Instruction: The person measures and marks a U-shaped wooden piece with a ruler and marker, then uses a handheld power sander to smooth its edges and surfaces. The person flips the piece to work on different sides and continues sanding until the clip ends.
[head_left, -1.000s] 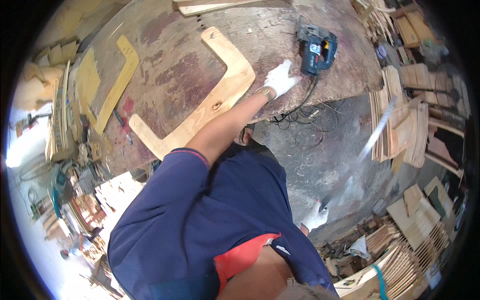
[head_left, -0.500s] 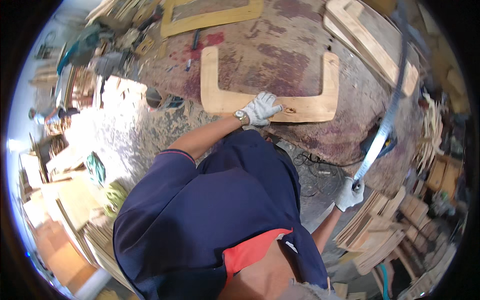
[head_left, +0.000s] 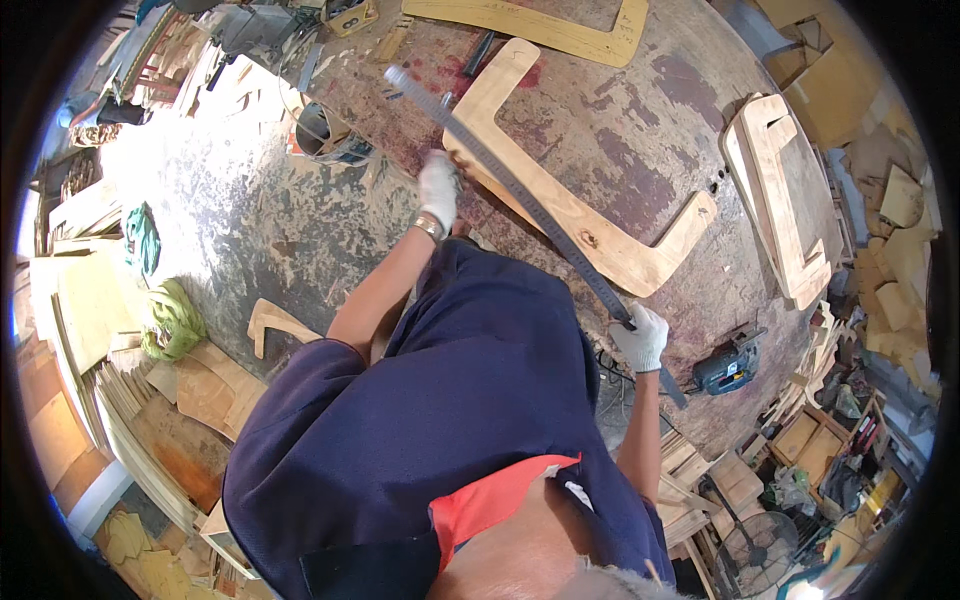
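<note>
Head cam: right hand [head_left: 641, 338] wrapped round the ruler [head_left: 535, 213], left hand [head_left: 437, 188] too blurry to tell; I'd worry a swing knocks the board [head_left: 622, 254] off the table's [head_left: 640, 130] near edge.

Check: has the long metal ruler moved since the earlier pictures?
Yes, leftward: the ruler overlapped the blue jigsaw half a second ago; now it crosses the pale U-shaped wooden piece.

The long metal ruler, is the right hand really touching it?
Touching. The head view shows the gloved right hand closed around the long metal ruler, which sticks out on both sides of the hand.
</note>
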